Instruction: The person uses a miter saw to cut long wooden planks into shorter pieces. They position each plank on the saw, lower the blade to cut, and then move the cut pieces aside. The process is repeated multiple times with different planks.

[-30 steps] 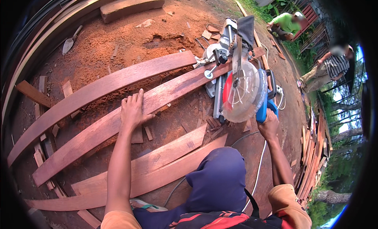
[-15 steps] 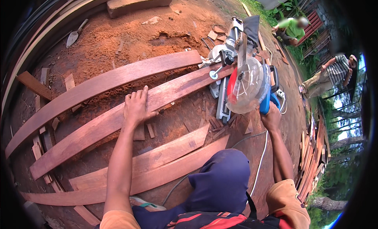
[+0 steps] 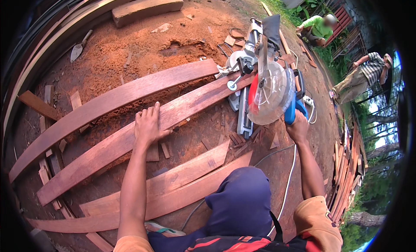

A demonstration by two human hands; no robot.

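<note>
A long reddish wooden plank (image 3: 93,159) runs from the lower left to the bed of a miter saw (image 3: 242,109). My left hand (image 3: 147,124) lies on top of this plank, its fingers stretched out and the thumb spread to the side. On the saw's blue handle (image 3: 291,111), my right hand (image 3: 299,127) has its fingers wrapped round. The clear round blade guard (image 3: 273,96) and a red part cover the plank's right end. A second plank (image 3: 117,96) lies beyond the first, its right end close to the saw.
Two more planks (image 3: 173,193) lie near my knee. A trowel (image 3: 78,50) and a thick timber block (image 3: 147,8) rest on sawdust-covered ground. A white cable (image 3: 286,189) runs beside my right arm. Two people, one crouching (image 3: 320,30) and one standing (image 3: 368,74), are at the right.
The view has shifted slightly. My left hand stays on the plank and my right hand stays on the saw handle. The crouching person has changed posture a little.
</note>
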